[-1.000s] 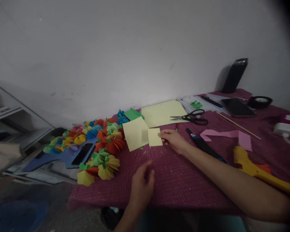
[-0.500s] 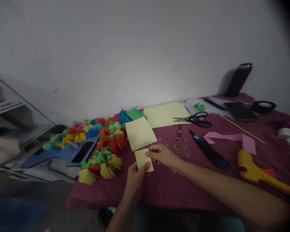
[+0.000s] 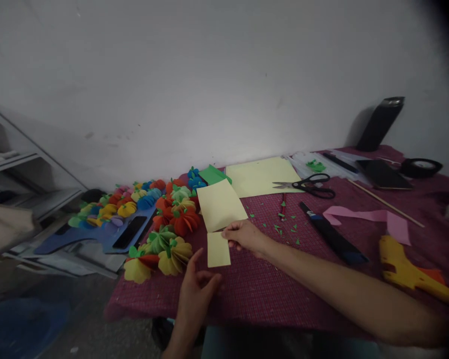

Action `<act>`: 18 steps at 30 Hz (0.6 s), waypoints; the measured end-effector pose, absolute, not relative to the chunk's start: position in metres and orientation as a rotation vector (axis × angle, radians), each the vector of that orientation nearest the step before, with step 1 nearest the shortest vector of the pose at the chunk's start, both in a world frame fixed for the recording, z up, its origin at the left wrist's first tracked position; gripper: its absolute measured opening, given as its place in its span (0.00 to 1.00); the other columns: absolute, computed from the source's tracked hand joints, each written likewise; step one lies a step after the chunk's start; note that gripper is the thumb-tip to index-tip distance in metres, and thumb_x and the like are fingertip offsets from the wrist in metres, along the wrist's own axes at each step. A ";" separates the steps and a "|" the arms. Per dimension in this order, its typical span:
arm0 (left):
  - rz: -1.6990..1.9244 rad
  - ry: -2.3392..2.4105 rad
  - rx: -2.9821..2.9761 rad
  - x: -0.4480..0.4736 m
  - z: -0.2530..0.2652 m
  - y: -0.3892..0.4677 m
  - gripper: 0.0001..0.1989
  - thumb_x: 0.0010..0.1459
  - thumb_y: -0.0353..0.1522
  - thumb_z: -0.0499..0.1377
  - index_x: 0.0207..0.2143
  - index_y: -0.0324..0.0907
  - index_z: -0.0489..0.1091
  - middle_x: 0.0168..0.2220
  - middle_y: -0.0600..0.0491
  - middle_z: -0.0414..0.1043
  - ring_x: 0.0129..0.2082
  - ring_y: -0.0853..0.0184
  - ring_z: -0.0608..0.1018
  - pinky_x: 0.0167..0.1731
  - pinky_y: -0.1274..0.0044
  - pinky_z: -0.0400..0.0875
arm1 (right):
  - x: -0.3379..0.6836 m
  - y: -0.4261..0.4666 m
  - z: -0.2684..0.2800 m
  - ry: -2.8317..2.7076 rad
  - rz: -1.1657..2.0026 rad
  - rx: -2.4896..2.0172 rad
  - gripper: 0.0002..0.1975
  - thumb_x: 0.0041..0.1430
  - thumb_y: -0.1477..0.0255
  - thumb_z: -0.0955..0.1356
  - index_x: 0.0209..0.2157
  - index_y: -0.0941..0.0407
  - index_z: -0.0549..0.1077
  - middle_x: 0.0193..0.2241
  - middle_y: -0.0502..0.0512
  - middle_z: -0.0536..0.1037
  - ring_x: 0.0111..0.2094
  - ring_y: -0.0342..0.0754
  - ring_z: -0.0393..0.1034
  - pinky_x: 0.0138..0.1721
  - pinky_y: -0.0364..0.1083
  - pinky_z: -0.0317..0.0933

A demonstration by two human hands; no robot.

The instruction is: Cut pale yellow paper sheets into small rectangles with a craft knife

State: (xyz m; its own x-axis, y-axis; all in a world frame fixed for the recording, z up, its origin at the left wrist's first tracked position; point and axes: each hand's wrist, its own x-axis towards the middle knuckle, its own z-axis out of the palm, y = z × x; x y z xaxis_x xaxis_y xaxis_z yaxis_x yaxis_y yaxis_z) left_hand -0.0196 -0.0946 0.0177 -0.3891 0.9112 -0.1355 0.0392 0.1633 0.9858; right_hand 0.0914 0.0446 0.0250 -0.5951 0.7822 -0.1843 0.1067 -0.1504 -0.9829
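My right hand (image 3: 244, 236) pinches the upper right edge of a small pale-yellow paper piece (image 3: 218, 251). Directly behind that piece lies a larger pale-yellow paper square (image 3: 221, 203), its near edge close to my right fingers. My left hand (image 3: 198, 289) is free, fingers apart, just left of and below the small piece, not touching it. To the left stand several folded paper pumpkins (image 3: 175, 255) in yellow, green, orange and blue with green leaves.
Black-handled scissors (image 3: 303, 186) rest partly on a big yellow sheet (image 3: 262, 174). Green scraps (image 3: 278, 229), a dark-handled cutter (image 3: 333, 234), pink ribbon (image 3: 359, 214), a wooden stick (image 3: 387, 202) and a yellow glue gun (image 3: 400, 267) lie right. A black bottle (image 3: 379, 124) leans near the wall.
My left hand has let go of the small yellow paper and drawn back toward the lower left, its fingers spreading. My right hand still holds the paper, which has straightened.
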 end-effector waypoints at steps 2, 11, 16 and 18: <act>1.379 1.851 1.033 -0.029 0.018 -0.108 0.36 0.46 0.36 0.59 0.55 0.43 0.46 0.22 0.58 0.71 0.20 0.68 0.74 0.22 0.78 0.69 | 0.081 0.043 0.019 -1.680 1.790 -1.066 0.06 0.47 0.71 0.65 0.23 0.59 0.68 0.14 0.47 0.68 0.13 0.36 0.57 0.12 0.36 0.51; 0.808 2.126 2.317 -0.034 -0.018 -0.116 0.21 0.55 0.32 0.51 0.52 0.41 0.57 0.52 0.46 0.60 0.53 0.60 0.61 0.49 0.66 0.60 | 0.077 0.040 0.010 -2.040 1.447 -1.132 0.06 0.45 0.70 0.66 0.22 0.59 0.70 0.18 0.53 0.72 0.23 0.45 0.67 0.25 0.43 0.60; 0.441 2.057 2.536 -0.027 -0.021 -0.111 0.29 0.55 0.40 0.49 0.57 0.38 0.47 0.58 0.44 0.49 0.57 0.57 0.50 0.51 0.62 0.55 | 0.099 0.043 0.029 -2.583 0.481 -0.747 0.12 0.53 0.76 0.59 0.35 0.57 0.72 0.33 0.58 0.74 0.38 0.48 0.66 0.41 0.46 0.55; 0.353 2.008 2.569 -0.026 -0.018 -0.111 0.33 0.54 0.44 0.49 0.58 0.37 0.44 0.58 0.43 0.46 0.58 0.56 0.49 0.51 0.62 0.54 | 0.103 0.040 0.029 -2.754 0.389 -0.408 0.14 0.52 0.79 0.59 0.39 0.57 0.70 0.37 0.57 0.73 0.41 0.48 0.65 0.43 0.45 0.54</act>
State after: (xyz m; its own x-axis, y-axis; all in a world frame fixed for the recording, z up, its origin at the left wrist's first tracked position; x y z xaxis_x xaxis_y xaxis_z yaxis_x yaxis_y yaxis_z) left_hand -0.0260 -0.1110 -0.0182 0.2309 0.9397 0.2523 0.9694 -0.2444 0.0230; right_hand 0.1026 0.0400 0.0290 -0.9050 0.3216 0.2786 0.2319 0.9218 -0.3107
